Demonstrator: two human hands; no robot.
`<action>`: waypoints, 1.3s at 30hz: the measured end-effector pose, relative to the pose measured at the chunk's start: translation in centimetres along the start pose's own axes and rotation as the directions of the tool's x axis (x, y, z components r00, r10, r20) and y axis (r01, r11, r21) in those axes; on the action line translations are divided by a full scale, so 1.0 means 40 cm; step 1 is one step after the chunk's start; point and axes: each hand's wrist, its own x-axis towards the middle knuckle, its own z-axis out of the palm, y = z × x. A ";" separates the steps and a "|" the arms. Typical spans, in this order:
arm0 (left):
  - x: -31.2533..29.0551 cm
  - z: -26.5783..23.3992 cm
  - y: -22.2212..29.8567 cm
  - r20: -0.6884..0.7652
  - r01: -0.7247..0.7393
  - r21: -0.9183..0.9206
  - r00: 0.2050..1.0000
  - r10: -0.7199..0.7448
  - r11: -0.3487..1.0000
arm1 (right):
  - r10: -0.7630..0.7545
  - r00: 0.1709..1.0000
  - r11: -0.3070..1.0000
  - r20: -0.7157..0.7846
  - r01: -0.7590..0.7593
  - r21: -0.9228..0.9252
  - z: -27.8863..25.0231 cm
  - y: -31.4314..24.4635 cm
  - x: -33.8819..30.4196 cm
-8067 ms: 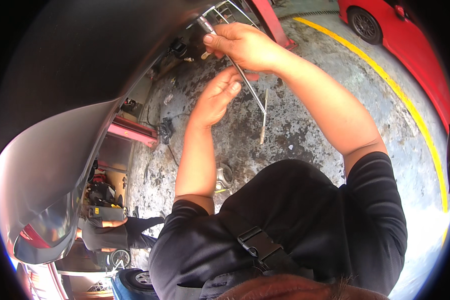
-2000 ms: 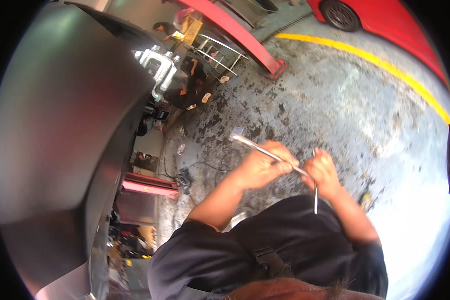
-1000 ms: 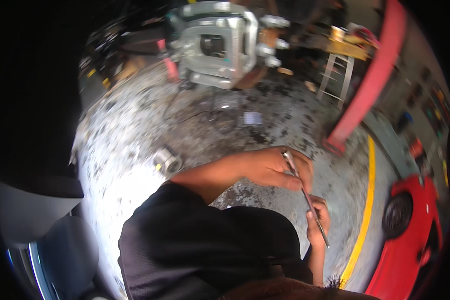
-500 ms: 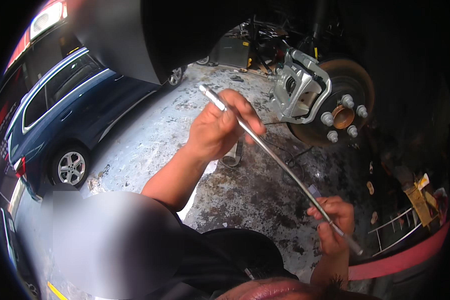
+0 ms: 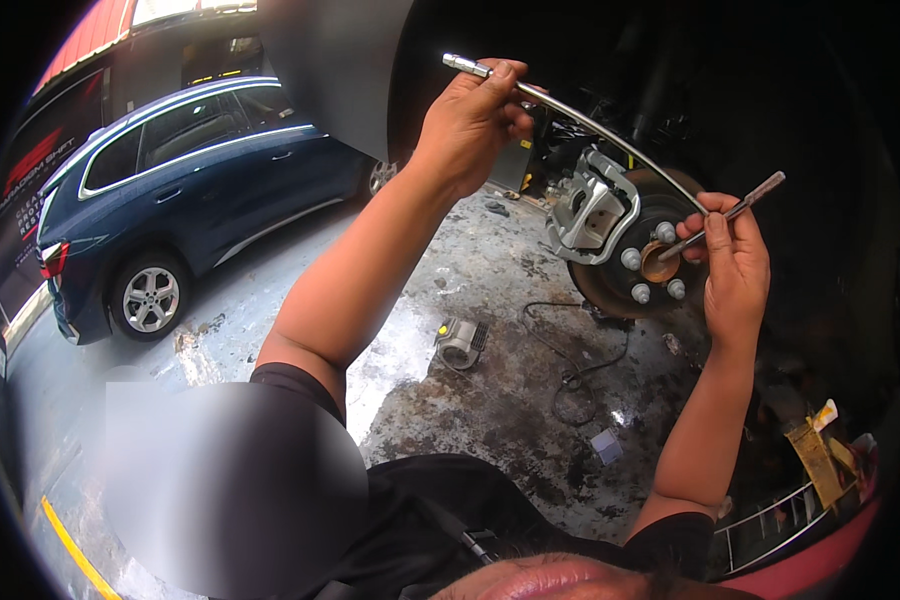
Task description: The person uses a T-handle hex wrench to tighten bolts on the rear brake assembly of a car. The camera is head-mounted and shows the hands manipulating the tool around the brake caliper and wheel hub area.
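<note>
My left hand is raised and closed around the socket end of a long, shiny socket wrench. The shank slants down to my right hand, whose fingers pinch its other end. A darker crossbar passes through the right-hand grip, so the tool looks like a T-handle; my fingers hide the join. Beyond the right hand is a rusty brake disc with several wheel nuts around its hub. A silver brake caliper sits at the disc's left side.
A dark blue car stands at the left. On the stained floor lie a grey metal device with a round opening, a black cable and a small pale square. A ladder-like metal frame is at lower right. Dark bodywork overhangs above.
Both hands have risen with the wrench, the right hand most, coming up in front of the disc. The wrench lies flatter, and its crossbar now shows at an angle to the shank.
</note>
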 end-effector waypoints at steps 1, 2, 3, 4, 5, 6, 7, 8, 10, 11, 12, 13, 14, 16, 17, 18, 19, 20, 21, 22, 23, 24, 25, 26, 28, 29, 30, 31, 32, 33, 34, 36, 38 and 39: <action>0.012 0.018 0.001 0.001 0.000 0.020 1.000 0.000 1.000 | -0.015 1.000 1.000 -0.017 0.015 -0.027 -0.010 -0.006 0.013; 0.028 0.021 -0.003 0.022 0.018 0.043 1.000 -0.019 0.999 | -0.015 1.000 0.999 -0.027 0.013 -0.047 -0.017 -0.014 0.024; 0.049 0.016 -0.011 0.038 0.039 0.067 0.998 -0.042 0.997 | -0.010 0.999 0.998 -0.035 0.008 -0.066 -0.022 -0.020 0.033; 0.070 0.015 -0.019 0.055 0.059 0.091 0.996 -0.064 0.994 | -0.005 0.999 0.996 -0.044 0.002 -0.085 -0.028 -0.024 0.043; 0.089 0.016 -0.029 0.056 0.076 0.110 0.995 -0.082 0.991 | -0.020 0.999 0.995 -0.044 0.015 -0.103 -0.033 -0.021 0.057; 0.115 0.018 -0.044 0.057 0.075 0.106 0.995 -0.082 0.991 | -0.037 0.997 0.982 -0.067 0.023 -0.189 -0.039 -0.021 0.076; 0.142 0.016 -0.058 0.052 0.073 0.109 0.995 -0.079 0.991 | -0.056 0.995 0.963 -0.085 0.031 -0.267 -0.040 -0.018 0.101; 0.172 0.016 -0.072 0.048 0.072 0.112 0.996 -0.077 0.991 | -0.075 0.992 0.939 -0.101 0.036 -0.342 -0.040 -0.012 0.129; 0.232 0.012 -0.099 0.004 0.093 0.042 0.996 -0.093 0.995 | -0.127 0.988 0.869 -0.083 0.070 -0.489 -0.053 0.013 0.204; 0.263 0.010 -0.114 -0.017 0.104 -0.006 0.994 -0.104 0.995 | -0.138 0.987 0.822 -0.077 0.071 -0.565 -0.054 0.017 0.239; 0.294 0.003 -0.134 -0.040 0.116 -0.059 0.992 -0.119 0.991 | -0.147 0.987 0.766 -0.067 0.071 -0.639 -0.055 0.023 0.271; 0.316 0.003 -0.145 -0.069 0.113 -0.096 0.990 -0.120 0.989 | -0.152 0.986 0.749 -0.069 0.069 -0.659 -0.058 0.038 0.300; 0.332 0.002 -0.159 -0.086 0.102 -0.110 0.990 -0.111 0.989 | -0.158 0.985 0.731 -0.071 0.069 -0.679 -0.062 0.055 0.328; 0.353 0.002 -0.173 -0.125 0.079 -0.131 0.988 -0.096 0.988 | -0.169 0.983 0.710 -0.077 0.067 -0.701 -0.060 0.071 0.361; 0.363 0.000 -0.178 -0.121 0.074 -0.135 0.989 -0.090 0.988 | -0.176 0.981 0.704 -0.082 0.067 -0.707 -0.059 0.075 0.373; 0.375 -0.003 -0.181 -0.116 0.065 -0.139 0.990 -0.082 0.988 | -0.186 0.979 0.699 -0.087 0.070 -0.712 -0.057 0.078 0.385; 0.386 -0.006 -0.184 -0.111 0.057 -0.142 0.991 -0.073 0.988 | -0.208 0.975 0.685 -0.084 0.084 -0.723 -0.056 0.081 0.397; 0.397 -0.012 -0.184 -0.113 0.059 -0.139 0.991 -0.075 0.989 | -0.230 0.970 0.671 -0.081 0.098 -0.734 -0.054 0.085 0.408; 0.407 -0.016 -0.181 -0.117 0.060 -0.137 0.990 -0.077 0.989 | -0.253 0.965 0.656 -0.075 0.114 -0.746 -0.051 0.086 0.417; 0.417 -0.021 -0.177 -0.121 0.061 -0.136 0.990 -0.078 0.989 | -0.247 0.966 0.657 -0.076 0.110 -0.746 -0.044 0.085 0.425; 0.427 -0.027 -0.172 -0.129 0.056 -0.133 0.989 -0.074 0.990 | -0.241 0.968 0.659 -0.076 0.106 -0.745 -0.033 0.083 0.432; 0.439 -0.034 -0.170 -0.137 0.052 -0.133 0.988 -0.070 0.990 | -0.235 0.969 0.659 -0.076 0.101 -0.746 -0.025 0.080 0.437; 0.449 -0.041 -0.168 -0.146 0.047 -0.132 0.987 -0.067 0.990 | -0.242 0.968 0.656 -0.059 0.118 -0.745 -0.018 0.080 0.442; 0.457 -0.050 -0.167 -0.149 0.041 -0.134 0.987 -0.061 0.990 | -0.250 0.967 0.654 -0.042 0.136 -0.744 -0.011 0.084 0.447; 0.466 -0.065 -0.169 -0.152 0.036 -0.137 0.987 -0.057 0.990 | -0.273 0.962 0.653 -0.022 0.168 -0.739 -0.005 0.101 0.452; 0.470 -0.069 -0.173 -0.135 0.041 -0.136 0.989 -0.060 0.990 | -0.292 0.956 0.652 -0.016 0.186 -0.735 -0.009 0.112 0.457; 0.474 -0.077 -0.180 -0.121 0.046 -0.132 0.991 -0.062 0.990 | -0.310 0.951 0.653 -0.010 0.205 -0.729 -0.010 0.123 0.460; 0.477 -0.083 -0.185 -0.106 0.051 -0.129 0.992 -0.065 0.990 | -0.353 0.936 0.623 0.006 0.239 -0.745 -0.012 0.129 0.462; 0.488 -0.089 -0.197 -0.088 0.037 -0.150 0.995 -0.050 0.988 | -0.394 0.919 0.590 0.022 0.271 -0.760 -0.014 0.136 0.463; 0.509 -0.096 -0.208 -0.071 0.017 -0.172 0.997 -0.030 0.985 | -0.439 0.898 0.555 0.041 0.307 -0.774 -0.012 0.137 0.469; 0.526 -0.108 -0.219 -0.055 -0.002 -0.193 0.998 -0.009 0.981 | -0.560 0.824 0.471 0.084 0.400 -0.786 -0.007 0.140 0.476; 0.545 -0.127 -0.236 0.027 -0.013 -0.270 0.999 0.022 0.963 | -0.759 0.626 0.263 0.179 0.546 -0.795 -0.001 0.147 0.489; 0.556 -0.131 -0.248 0.084 -0.018 -0.346 0.995 0.050 0.938 | -0.777 0.590 0.176 0.221 0.540 -0.823 -0.004 0.142 0.487; 0.554 -0.129 -0.256 0.100 -0.017 -0.379 0.993 0.059 0.925 | -0.783 0.573 0.133 0.242 0.535 -0.834 -0.006 0.142 0.485</action>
